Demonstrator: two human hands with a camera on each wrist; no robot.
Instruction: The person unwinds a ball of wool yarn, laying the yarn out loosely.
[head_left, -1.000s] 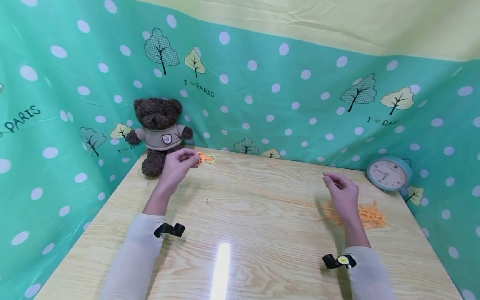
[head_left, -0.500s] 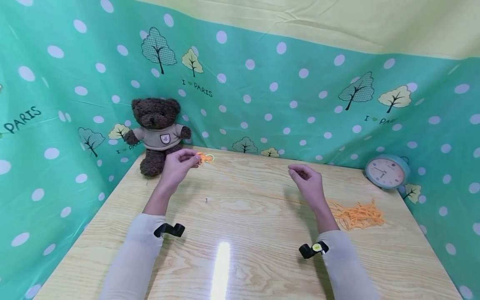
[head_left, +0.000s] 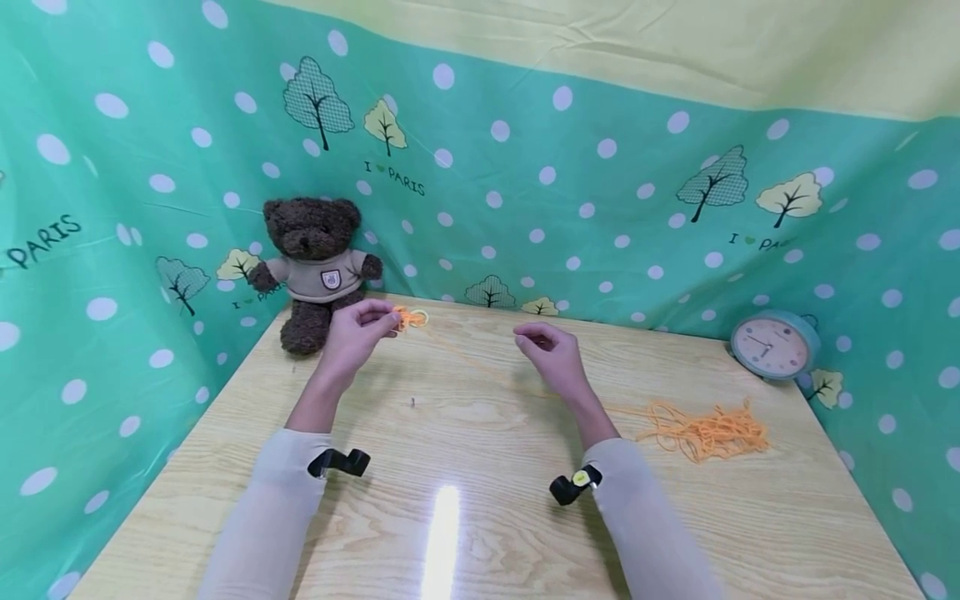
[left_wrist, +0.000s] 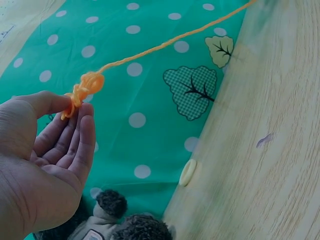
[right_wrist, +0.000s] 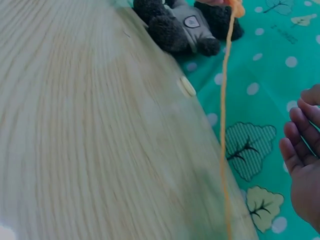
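Between thumb and fingers my left hand [head_left: 358, 335] pinches a small knotted bundle of orange yarn [left_wrist: 89, 86], held up near the teddy bear. From it one strand [left_wrist: 170, 43] stretches right across the table to a loose tangled pile of orange yarn [head_left: 708, 430]. My right hand [head_left: 555, 357] is raised over mid-table, thumb close to the index finger and the others loosely bent. In the right wrist view the strand [right_wrist: 223, 115] passes to the left of that hand [right_wrist: 306, 155], apart from it, and nothing shows in its fingers.
A brown teddy bear [head_left: 315, 250] in a grey shirt sits at the back left. A teal round alarm clock [head_left: 772, 345] stands at the back right. A pale yellow ring [left_wrist: 188, 173] lies by the table's back edge, before a green dotted cloth [head_left: 525, 208].
My right hand has swept left from above the yarn pile to mid-table, uncovering the pile. The left hand keeps its place with the bundle.
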